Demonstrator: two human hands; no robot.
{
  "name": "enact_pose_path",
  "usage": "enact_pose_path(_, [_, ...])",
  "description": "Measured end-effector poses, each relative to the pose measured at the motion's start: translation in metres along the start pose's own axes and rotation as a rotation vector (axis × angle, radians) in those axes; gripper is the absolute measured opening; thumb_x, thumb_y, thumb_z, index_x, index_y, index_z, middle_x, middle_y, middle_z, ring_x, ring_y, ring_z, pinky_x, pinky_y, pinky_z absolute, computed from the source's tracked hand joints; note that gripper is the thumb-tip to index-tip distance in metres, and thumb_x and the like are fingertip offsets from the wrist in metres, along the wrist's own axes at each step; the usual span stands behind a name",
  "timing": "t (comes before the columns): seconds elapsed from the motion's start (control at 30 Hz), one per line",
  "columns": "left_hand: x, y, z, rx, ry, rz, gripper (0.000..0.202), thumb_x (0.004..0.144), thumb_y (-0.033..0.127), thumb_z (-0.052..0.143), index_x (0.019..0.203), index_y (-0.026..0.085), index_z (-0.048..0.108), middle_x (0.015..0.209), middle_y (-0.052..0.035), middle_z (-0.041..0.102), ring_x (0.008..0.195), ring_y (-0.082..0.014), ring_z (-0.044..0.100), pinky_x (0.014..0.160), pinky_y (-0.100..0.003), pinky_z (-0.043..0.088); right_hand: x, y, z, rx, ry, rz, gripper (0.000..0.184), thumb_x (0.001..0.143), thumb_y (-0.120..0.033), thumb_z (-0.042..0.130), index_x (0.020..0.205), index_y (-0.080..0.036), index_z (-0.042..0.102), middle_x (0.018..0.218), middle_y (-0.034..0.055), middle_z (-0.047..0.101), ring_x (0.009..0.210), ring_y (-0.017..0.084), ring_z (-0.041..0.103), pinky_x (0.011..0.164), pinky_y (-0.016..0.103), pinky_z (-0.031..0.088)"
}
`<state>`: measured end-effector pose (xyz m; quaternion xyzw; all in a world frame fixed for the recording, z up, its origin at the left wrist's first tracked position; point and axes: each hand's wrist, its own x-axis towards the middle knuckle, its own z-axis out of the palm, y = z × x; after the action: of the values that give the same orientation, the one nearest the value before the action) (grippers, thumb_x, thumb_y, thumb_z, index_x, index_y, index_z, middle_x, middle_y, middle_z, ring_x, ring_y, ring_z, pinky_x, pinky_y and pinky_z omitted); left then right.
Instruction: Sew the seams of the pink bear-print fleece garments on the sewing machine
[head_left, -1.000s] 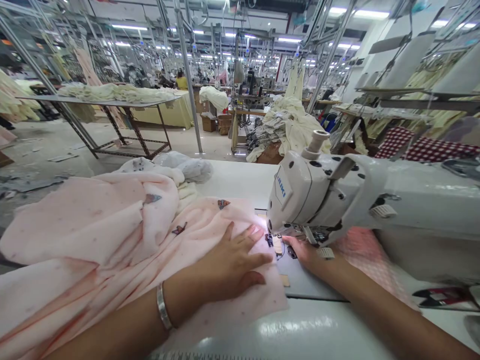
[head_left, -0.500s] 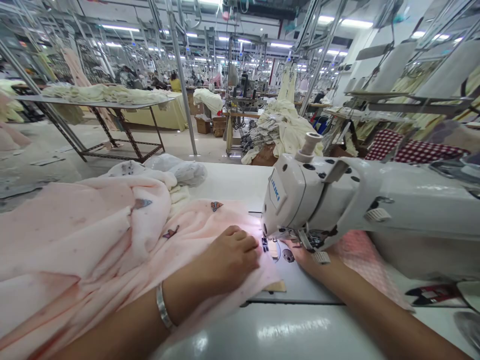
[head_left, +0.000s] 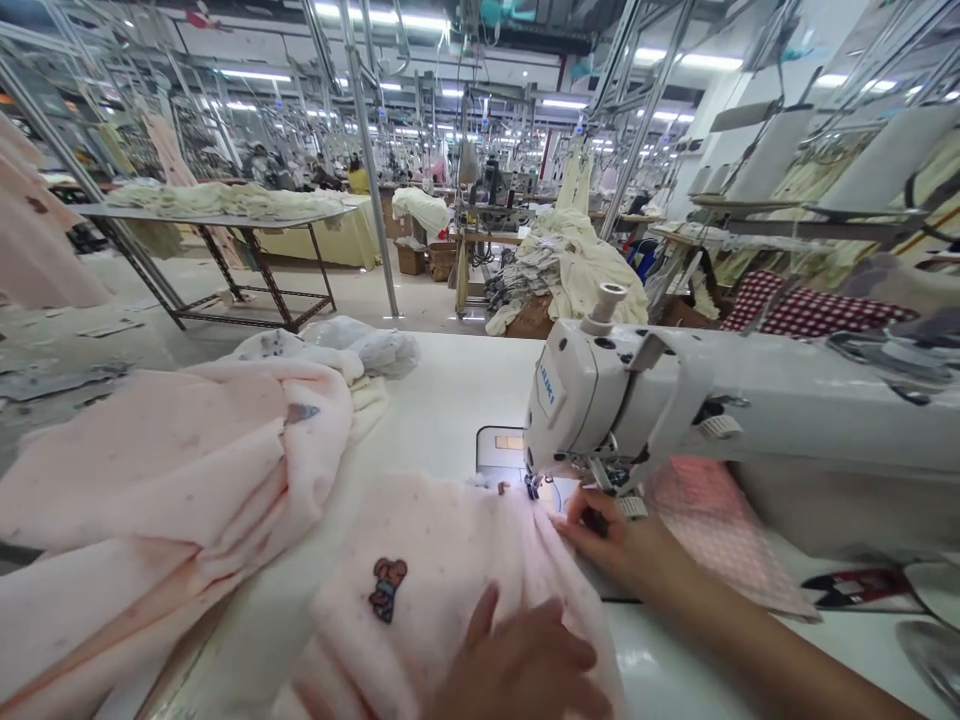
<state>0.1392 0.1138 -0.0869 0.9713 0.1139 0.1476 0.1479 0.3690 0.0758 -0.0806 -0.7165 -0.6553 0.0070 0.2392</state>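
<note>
A white sewing machine [head_left: 675, 400] stands on a white table [head_left: 442, 400]. A pink fleece piece with a small bear patch [head_left: 420, 590] lies in front of its needle. My left hand [head_left: 525, 665] rests on this fabric near the bottom edge, fingers loosely curled and holding the cloth. My right hand [head_left: 607, 540] pinches the fabric's edge right beside the presser foot [head_left: 534, 487], under the machine head.
A pile of pink fleece pieces [head_left: 165, 470] fills the table's left side, with white cloth [head_left: 360, 345] behind it. Red-handled snips [head_left: 862, 590] lie at the right. Beyond are a metal table with cream garments [head_left: 217, 200], poles and other workstations.
The fabric has been pulled toward me and turned, showing a bear patch. My left hand moved back from the needle to the near edge. My right hand now pinches the fabric's edge.
</note>
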Motion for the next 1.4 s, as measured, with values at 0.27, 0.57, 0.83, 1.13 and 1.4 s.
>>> enact_pose_path(0.27, [0.046, -0.034, -0.009, 0.039, -0.061, -0.017, 0.026, 0.09, 0.028, 0.052, 0.112, 0.014, 0.053, 0.135, -0.0116, 0.046, 0.128, -0.0258, 0.038, 0.107, -0.047, 0.032, -0.028, -0.01, -0.019, 0.017, 0.183, -0.286, 0.021, 0.088, -0.02, 0.044, 0.099, -0.02, 0.062, 0.098, 0.0086, 0.067, 0.095, 0.022, 0.06, 0.077, 0.035, 0.049])
enact_pose_path(0.57, [0.039, -0.024, -0.016, 0.001, -0.09, -0.082, 0.023, 0.092, 0.03, 0.043, 0.111, 0.021, 0.052, 0.137, -0.0088, 0.043, 0.128, -0.0256, 0.036, 0.106, -0.053, 0.027, -0.017, -0.006, -0.005, -0.059, 0.054, -0.005, 0.019, 0.087, -0.028, 0.044, 0.082, -0.019, 0.059, 0.076, 0.005, 0.065, 0.07, 0.02, 0.063, 0.06, 0.03, 0.049])
enact_pose_path(0.83, [0.04, -0.024, -0.017, -0.003, -0.085, -0.085, 0.022, 0.093, 0.033, 0.042, 0.11, 0.023, 0.051, 0.136, -0.0066, 0.044, 0.126, -0.0248, 0.039, 0.105, -0.053, 0.025, 0.0, 0.018, -0.013, -0.182, 0.078, -0.026, 0.015, 0.082, -0.019, 0.048, 0.073, -0.02, 0.06, 0.069, 0.0046, 0.064, 0.065, 0.021, 0.062, 0.06, 0.031, 0.048])
enact_pose_path(1.13, [0.04, -0.025, -0.013, 0.009, -0.044, -0.063, 0.027, 0.093, 0.038, 0.04, 0.113, 0.022, 0.052, 0.134, -0.0085, 0.045, 0.127, -0.0235, 0.036, 0.109, -0.053, 0.017, -0.042, -0.02, -0.014, -0.23, 0.041, -0.426, 0.037, 0.092, -0.026, 0.042, 0.125, -0.011, 0.05, 0.129, 0.0137, 0.054, 0.119, 0.022, 0.05, 0.092, 0.037, 0.049])
enact_pose_path(1.4, [0.051, -0.044, -0.017, 0.018, -0.072, -0.023, 0.033, 0.095, 0.044, 0.034, 0.115, 0.025, 0.052, 0.135, -0.0091, 0.045, 0.123, -0.0238, 0.042, 0.109, -0.055, 0.013, -0.035, 0.002, -0.003, -0.393, -0.189, -0.412, 0.048, 0.093, -0.036, 0.039, 0.133, -0.009, 0.043, 0.136, 0.014, 0.045, 0.116, 0.028, 0.053, 0.089, 0.05, 0.051])
